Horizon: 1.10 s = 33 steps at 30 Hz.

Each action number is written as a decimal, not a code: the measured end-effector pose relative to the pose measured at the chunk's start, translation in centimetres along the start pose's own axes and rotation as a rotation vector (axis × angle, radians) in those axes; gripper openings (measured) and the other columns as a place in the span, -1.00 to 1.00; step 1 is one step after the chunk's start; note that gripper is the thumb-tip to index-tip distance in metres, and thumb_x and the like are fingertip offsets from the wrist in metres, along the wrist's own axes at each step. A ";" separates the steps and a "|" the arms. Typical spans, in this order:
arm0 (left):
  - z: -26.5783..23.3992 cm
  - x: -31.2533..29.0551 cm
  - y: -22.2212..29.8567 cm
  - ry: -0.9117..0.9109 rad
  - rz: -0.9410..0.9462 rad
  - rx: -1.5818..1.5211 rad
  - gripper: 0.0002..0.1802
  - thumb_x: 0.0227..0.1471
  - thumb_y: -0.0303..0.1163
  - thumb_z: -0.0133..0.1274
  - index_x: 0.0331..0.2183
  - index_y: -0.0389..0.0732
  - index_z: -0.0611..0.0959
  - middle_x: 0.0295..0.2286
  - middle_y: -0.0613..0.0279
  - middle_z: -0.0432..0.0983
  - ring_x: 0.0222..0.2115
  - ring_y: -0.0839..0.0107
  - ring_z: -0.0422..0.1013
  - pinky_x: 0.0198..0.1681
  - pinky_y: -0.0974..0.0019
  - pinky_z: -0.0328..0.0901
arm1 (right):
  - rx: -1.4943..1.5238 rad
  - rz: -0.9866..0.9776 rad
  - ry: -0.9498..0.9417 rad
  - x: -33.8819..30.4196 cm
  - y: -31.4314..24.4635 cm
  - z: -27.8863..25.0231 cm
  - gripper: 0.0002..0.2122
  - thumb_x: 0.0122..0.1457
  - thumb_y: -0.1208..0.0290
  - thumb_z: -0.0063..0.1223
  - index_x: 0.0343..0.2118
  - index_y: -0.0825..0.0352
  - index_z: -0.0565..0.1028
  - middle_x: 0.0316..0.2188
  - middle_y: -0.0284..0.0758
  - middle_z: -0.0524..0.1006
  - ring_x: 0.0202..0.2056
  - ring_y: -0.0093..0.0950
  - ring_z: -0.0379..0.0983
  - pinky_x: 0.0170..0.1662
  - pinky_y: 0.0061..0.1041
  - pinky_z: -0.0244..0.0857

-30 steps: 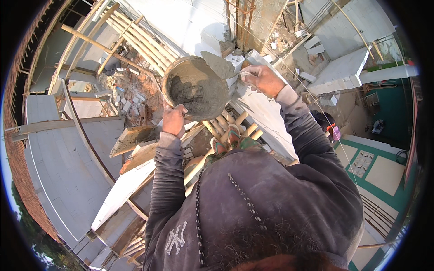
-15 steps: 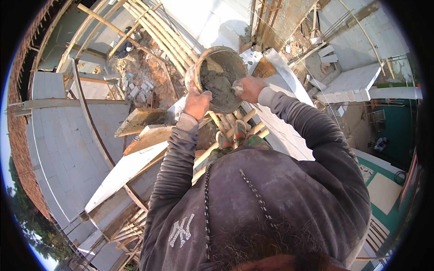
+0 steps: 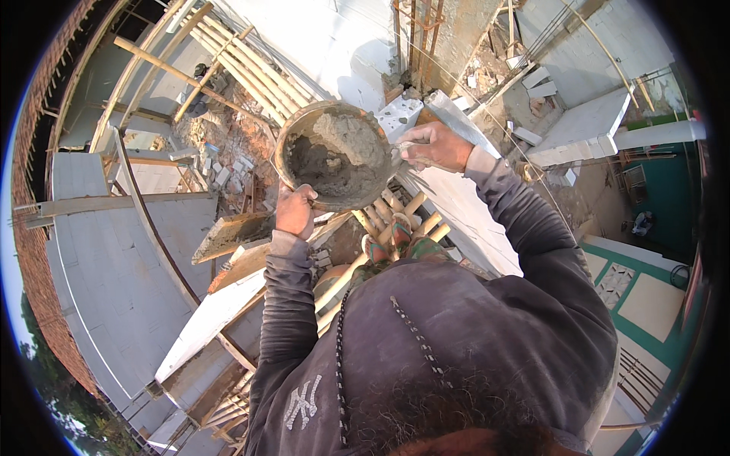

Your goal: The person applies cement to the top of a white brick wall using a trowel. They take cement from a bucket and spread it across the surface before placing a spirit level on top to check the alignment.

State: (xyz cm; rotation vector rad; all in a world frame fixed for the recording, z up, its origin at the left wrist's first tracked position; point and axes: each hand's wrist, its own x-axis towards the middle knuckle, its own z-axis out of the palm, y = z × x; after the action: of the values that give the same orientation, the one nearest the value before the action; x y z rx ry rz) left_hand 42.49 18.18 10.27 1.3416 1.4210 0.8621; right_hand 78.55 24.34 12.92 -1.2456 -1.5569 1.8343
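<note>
A round bucket [image 3: 286, 178] of wet grey mortar [image 3: 334, 163] is held out in front of me, its open top facing up. My left hand [image 3: 295, 209] grips its near left rim, thumb over the edge. At the right rim my right hand [image 3: 439, 147] is closed around the short, pale handle of what looks like a mortar-caked trowel [image 3: 404, 152]. Its blade cannot be made out against the mortar. A lighter heap of mortar rises on the bucket's far right side.
Below me, my sandalled feet [image 3: 380, 242] stand on bamboo poles [image 3: 430, 224]. A white block wall [image 3: 464, 213] runs along the right, with a rough board [image 3: 232, 237] at the left. More bamboo poles [image 3: 247, 64] and rubble [image 3: 228, 171] lie beyond. Rebar [image 3: 417, 38] stands upright ahead.
The bucket has shifted left with my left hand and its opening now faces me more. My right hand has moved right, from inside the bucket to its rim.
</note>
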 end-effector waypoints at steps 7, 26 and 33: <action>0.3 0.4 0.6 -0.053 0.137 0.496 -0.76 -0.25 -0.73 0.21 -0.41 -0.29 0.62 -0.36 0.08 0.45 -0.38 0.26 0.48 -0.33 0.24 0.48 | 0.453 0.223 0.297 3.1 5.3 -10.9 -0.69 0.30 0.25 0.08 -0.04 0.37 0.52 -0.42 -0.25 0.59 -0.55 -0.51 0.49 -0.56 -0.50 0.40; 3.4 3.1 -3.7 -0.068 0.243 0.044 -0.53 -0.08 -0.62 -0.06 -0.04 -0.43 0.36 -0.22 0.08 0.53 -0.26 0.28 0.50 -0.17 0.27 0.43 | -1.242 0.028 -0.123 1.9 -1.2 5.2 -0.67 0.03 0.27 0.18 -0.18 0.36 0.61 -0.25 -0.09 0.63 -0.16 -0.15 0.59 -0.10 -0.21 0.45; 1.8 1.3 -0.6 0.031 -0.073 -0.326 -0.73 -0.07 -0.61 0.02 -0.22 -0.37 0.53 -0.24 0.06 0.50 -0.27 0.26 0.49 -0.21 0.24 0.45 | -0.510 -0.092 0.009 2.0 2.4 6.7 -0.62 0.11 0.22 0.18 -0.06 0.34 0.60 -0.17 -0.12 0.64 -0.14 -0.22 0.58 0.00 -0.32 0.38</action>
State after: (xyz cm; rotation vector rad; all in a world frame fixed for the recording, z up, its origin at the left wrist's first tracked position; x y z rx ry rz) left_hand 44.11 19.13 8.97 1.0285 1.2795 1.0199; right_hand 72.48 21.62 9.75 -1.3551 -2.1211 1.4148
